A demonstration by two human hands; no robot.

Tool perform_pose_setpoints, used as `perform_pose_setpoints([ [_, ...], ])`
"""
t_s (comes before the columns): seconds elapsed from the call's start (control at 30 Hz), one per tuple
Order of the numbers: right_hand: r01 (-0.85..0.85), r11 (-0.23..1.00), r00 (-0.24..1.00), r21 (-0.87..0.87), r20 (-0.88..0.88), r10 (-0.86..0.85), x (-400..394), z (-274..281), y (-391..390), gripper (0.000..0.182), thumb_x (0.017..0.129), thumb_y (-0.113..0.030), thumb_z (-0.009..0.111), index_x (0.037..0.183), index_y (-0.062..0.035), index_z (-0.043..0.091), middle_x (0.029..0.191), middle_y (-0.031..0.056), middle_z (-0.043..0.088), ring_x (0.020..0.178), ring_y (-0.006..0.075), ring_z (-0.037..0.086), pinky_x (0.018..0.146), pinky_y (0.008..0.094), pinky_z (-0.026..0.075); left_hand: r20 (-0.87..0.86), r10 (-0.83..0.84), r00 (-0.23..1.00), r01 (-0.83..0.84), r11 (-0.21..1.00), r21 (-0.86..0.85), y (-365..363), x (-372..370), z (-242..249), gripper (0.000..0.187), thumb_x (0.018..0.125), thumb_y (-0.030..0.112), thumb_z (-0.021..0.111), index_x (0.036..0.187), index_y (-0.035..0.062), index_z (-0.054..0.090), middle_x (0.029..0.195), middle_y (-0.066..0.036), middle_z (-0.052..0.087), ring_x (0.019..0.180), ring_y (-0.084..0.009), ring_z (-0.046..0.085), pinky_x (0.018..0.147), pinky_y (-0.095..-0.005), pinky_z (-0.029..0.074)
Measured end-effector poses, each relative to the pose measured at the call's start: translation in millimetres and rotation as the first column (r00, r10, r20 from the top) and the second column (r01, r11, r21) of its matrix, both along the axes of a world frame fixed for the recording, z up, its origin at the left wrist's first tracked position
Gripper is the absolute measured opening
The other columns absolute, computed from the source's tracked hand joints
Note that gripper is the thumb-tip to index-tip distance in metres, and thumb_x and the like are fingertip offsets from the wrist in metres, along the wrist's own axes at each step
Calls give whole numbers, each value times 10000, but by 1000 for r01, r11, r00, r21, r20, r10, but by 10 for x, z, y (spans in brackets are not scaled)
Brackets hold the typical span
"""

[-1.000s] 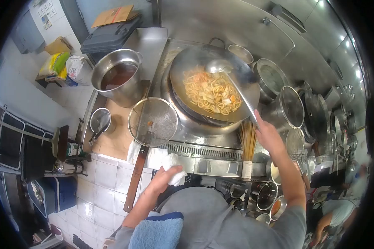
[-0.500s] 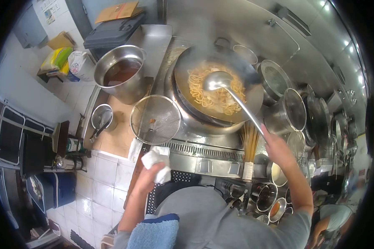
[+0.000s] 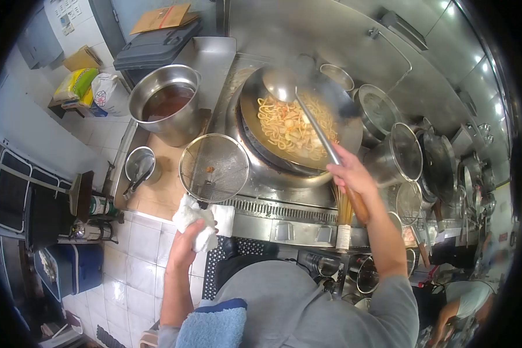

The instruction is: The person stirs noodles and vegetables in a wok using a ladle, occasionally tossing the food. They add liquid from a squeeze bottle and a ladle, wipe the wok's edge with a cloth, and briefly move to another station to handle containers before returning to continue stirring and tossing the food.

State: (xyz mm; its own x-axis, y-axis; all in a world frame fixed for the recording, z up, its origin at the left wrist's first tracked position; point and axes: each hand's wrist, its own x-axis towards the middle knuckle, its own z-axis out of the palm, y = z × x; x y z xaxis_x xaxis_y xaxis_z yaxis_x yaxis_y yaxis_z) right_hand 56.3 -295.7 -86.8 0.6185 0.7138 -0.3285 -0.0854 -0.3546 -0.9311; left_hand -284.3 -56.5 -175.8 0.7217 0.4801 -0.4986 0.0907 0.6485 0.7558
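The right hand (image 3: pixel 352 174) wraps firmly around the long-handled ladle (image 3: pixel 316 129), whose length likely keeps it clear of the steaming wok (image 3: pixel 349 138) holding noodles (image 3: pixel 289 123). The left hand (image 3: pixel 184 246) clutches a white cloth (image 3: pixel 192 220).

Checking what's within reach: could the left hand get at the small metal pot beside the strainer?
Probably yes: the small metal pot stands nearby on the counter, with nothing seen blocking the left hand, though the white cloth it holds may hamper gripping.
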Motion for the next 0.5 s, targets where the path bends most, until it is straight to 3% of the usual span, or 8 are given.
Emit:
perform_pose_setpoints([
  [0.07, 5, 999, 1000, -41, 7, -4, -49, -118, 103, 692, 889, -35, 565, 1499, -80, 240, 643, -22, 442, 453, 69, 413, 367, 244, 380, 12, 53, 999, -53, 998, -39, -14, -60, 73, 469, 886, 245, 601, 1259, -21, 496, 1055, -137, 633, 913, -235, 642, 772, -345, 522],
  [0.2, 63, 989, 980, 131, -197, -36, -332, 73, -7, 680, 898, -30, 541, 1500, -74, 228, 630, -20, 438, 448, 72, 426, 360, 237, 373, -65, 229, 971, -229, 973, 1, 5, -283, 181, 481, 895, 263, 595, 1267, -24, 489, 1089, -136, 620, 963, -233, 626, 824, -347, 503],
  [0.23, 72, 992, 990, 99, -128, -60, -445, 107, -72, 677, 900, -32, 539, 1500, -74, 229, 626, -20, 435, 446, 71, 423, 358, 237, 372, -99, 271, 957, -270, 962, 27, 43, -380, 165, 484, 896, 267, 594, 1268, -25, 489, 1097, -133, 617, 976, -229, 620, 839, -346, 496],
  [0.27, 85, 994, 995, 69, -56, -81, -558, 124, -136, 674, 901, -33, 538, 1500, -74, 230, 623, -21, 431, 444, 70, 420, 356, 237, 371, -118, 156, 981, -140, 981, 134, 235, -635, -238, 494, 895, 278, 605, 1271, -21, 488, 1111, -107, 606, 997, -201, 598, 867, -330, 476],
  [0.37, 116, 991, 992, 66, 37, -118, -612, 61, -133, 667, 905, -37, 533, 1499, -74, 231, 614, -25, 419, 440, 69, 411, 356, 235, 372, -277, -3, 961, 64, 975, 212, 348, -855, -290, 505, 890, 288, 622, 1269, -23, 497, 1118, -92, 603, 993, -178, 588, 862, -313, 473],
  [0.5, 118, 984, 993, 131, -29, -115, -459, -84, -30, 676, 880, -20, 534, 1490, -54, 243, 666, -10, 431, 436, 57, 401, 338, 220, 363, -327, -294, 898, 328, 943, 51, 370, -873, -438, 547, 881, 333, 653, 1285, -10, 517, 1129, -87, 620, 1014, -171, 590, 880, -301, 472],
])
